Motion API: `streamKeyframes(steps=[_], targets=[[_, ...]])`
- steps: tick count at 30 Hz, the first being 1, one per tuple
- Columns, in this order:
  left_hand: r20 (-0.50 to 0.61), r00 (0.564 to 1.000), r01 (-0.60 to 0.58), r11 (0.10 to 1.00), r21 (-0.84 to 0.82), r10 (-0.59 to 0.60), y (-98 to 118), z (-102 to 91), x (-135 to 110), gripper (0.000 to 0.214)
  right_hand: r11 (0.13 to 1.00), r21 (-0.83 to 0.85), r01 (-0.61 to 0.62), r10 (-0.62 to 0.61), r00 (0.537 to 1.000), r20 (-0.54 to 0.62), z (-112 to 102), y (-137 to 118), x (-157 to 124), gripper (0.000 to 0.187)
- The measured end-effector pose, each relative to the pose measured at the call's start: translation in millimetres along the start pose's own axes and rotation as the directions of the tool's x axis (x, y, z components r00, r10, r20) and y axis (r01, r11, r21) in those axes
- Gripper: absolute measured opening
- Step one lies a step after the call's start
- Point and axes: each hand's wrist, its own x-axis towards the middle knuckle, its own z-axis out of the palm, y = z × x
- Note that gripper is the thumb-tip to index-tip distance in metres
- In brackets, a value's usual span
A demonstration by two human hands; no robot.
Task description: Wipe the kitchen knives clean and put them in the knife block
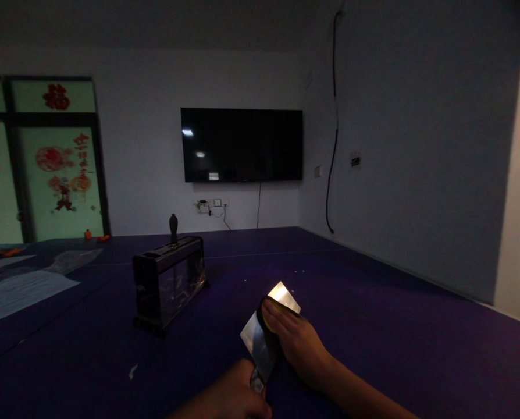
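Note:
My left hand [238,391] is wrapped round the handle of a cleaver [259,344] at the lower middle of the head view. The broad metal blade points up and to the right, and its far corner shines brightly. My right hand [301,343] lies across the blade with its fingers pressed on a dark pad with a yellow side [269,319], which looks like a scouring sponge. That pad covers the middle of the blade. To the left stands a black knife block [169,279] with clear sides; one dark handle [173,228] sticks up from its top.
The wide purple-blue tabletop [373,314] carries white scraps. Printed paper [24,294] and clear plastic film [74,260] lie at the left, with small orange items [88,234] behind. A television [242,145] hangs on the back wall, and a cable [334,145] runs down the right wall.

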Motion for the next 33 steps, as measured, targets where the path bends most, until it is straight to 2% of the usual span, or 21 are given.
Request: streamKeyframes(steps=[4, 8, 13, 17, 23, 27, 33], targets=[[-0.014, 1.000, -0.002, 0.999, -0.036, 0.001, -3, 0.2, 2, 0.029, 1.000, -0.009, -0.001, 0.001, 0.999, 0.033, -2, -1, 2, 0.048], [-0.068, 0.996, 0.060, 0.996, -0.059, -0.064, 4, 3.1, -2, 0.029, 1.000, 0.000, 0.000, 0.000, 0.999, 0.051, -3, -2, 3, 0.049], [-0.071, 0.995, 0.065, 0.988, -0.140, -0.076, 10, 6.2, -4, 0.025, 1.000, 0.015, 0.006, -0.008, 0.997, 0.082, -1, 0, 1, 0.051], [-0.105, 0.991, 0.053, 0.970, -0.237, -0.079, 5, 7.1, -2, 0.027, 0.999, 0.037, 0.019, -0.024, 0.992, 0.124, 0, 1, 1, 0.050], [-0.154, 0.987, 0.010, 0.959, -0.282, -0.056, -4, 5.7, 4, 0.026, 0.997, 0.070, 0.010, -0.020, 0.989, 0.147, -4, -2, 2, 0.049], [-0.141, 0.990, -0.029, 0.946, -0.322, -0.018, -11, 4.0, 9, 0.030, 0.997, 0.076, 0.017, -0.030, 0.984, 0.175, -6, -2, 2, 0.053], [-0.114, 0.993, -0.010, 0.913, -0.408, -0.040, -11, -0.3, 12, 0.033, 0.997, 0.074, 0.019, -0.034, 0.980, 0.197, -4, -1, 2, 0.052]])
